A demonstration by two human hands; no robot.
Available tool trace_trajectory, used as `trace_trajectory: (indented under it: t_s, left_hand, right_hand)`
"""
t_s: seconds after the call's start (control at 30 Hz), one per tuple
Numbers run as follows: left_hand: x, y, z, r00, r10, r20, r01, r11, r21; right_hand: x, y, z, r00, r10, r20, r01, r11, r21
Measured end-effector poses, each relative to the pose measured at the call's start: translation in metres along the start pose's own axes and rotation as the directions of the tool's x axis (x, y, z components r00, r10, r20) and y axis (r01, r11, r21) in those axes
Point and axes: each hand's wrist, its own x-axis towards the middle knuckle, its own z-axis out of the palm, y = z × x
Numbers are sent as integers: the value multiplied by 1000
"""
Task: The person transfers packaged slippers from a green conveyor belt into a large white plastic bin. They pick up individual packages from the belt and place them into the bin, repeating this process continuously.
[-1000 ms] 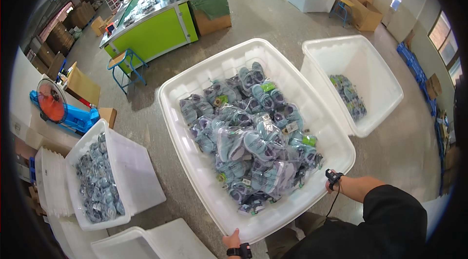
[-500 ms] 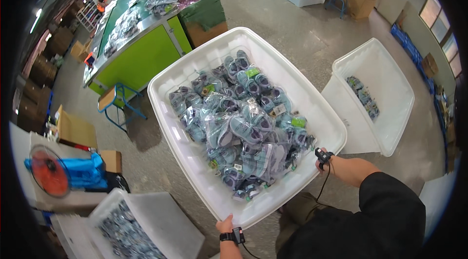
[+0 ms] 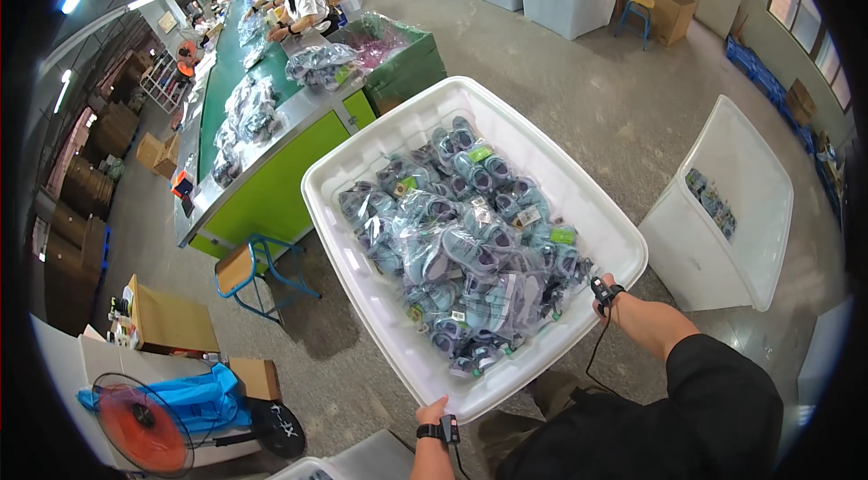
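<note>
The white tub [image 3: 571,195], bagged shoes [image 3: 470,249] heaped inside, has come nearer the lime-sided conveyor desk [image 3: 287,177]; left hand [image 3: 434,411] and right hand [image 3: 607,293] grip its near edge's corners, fingertips partly hidden.

The big near bin [image 3: 588,218] is white, and the shoes [image 3: 466,249] in it are pale blue-green with purple-grey linings, dotted with bright green tags [image 3: 562,235]. The right-hand bin [image 3: 674,254] is white too. Far left, the workbench [image 3: 280,182] has lime-green panels and a darker green top. The stool [image 3: 237,270] pairs a tan seat with blue legs. Near left, the fan [image 3: 145,430] shows orange-red. The person's sleeve [image 3: 723,390] is black; the floor [image 3: 533,37] is grey.
</note>
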Motion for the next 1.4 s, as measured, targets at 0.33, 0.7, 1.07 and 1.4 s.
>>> trace_trajectory:
  t_s: [0.33,0.7,1.07,1.4]
  left_hand:
    - [70,-4,-87,707,-200,678,223,973,55]
    - [178,232,-400,942,242,231,-298,921,250]
    - [246,494,-458,923,313,226,-385,792,474]
    - [349,814,-414,802,574,165,-505,503,701]
  right_hand:
    - [-32,13,-127,698,-635,330,495,94,-864]
    - [-255,159,151,692,-22,721,643,471,-603]
    - [-438,160,417,551,-97,829,681,626,-380]
    - [-449,175,722,192,6,981,880,441,-175]
